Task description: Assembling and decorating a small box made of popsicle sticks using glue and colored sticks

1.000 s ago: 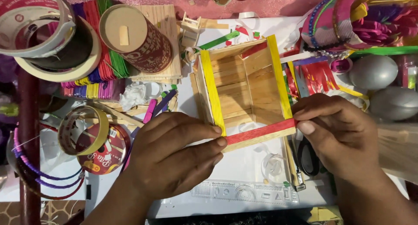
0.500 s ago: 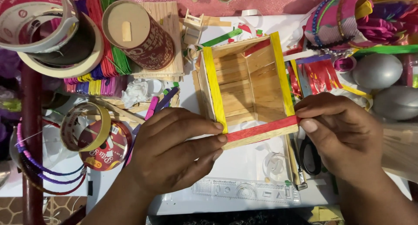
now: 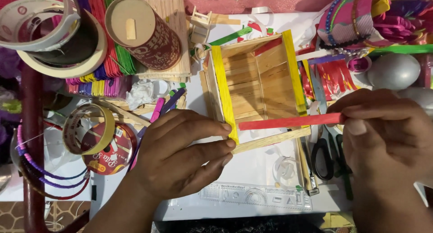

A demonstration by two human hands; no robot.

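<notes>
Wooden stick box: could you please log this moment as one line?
left hand: steadies wooden stick box at yellow edge | right hand: holds red stick across open front | scissors: beside box

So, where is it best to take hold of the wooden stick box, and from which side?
Probably the near-left corner of the wooden stick box, from the left, as the left hand does. The yellow stick rim there is firm, and the right hand holds the red stick.
</notes>
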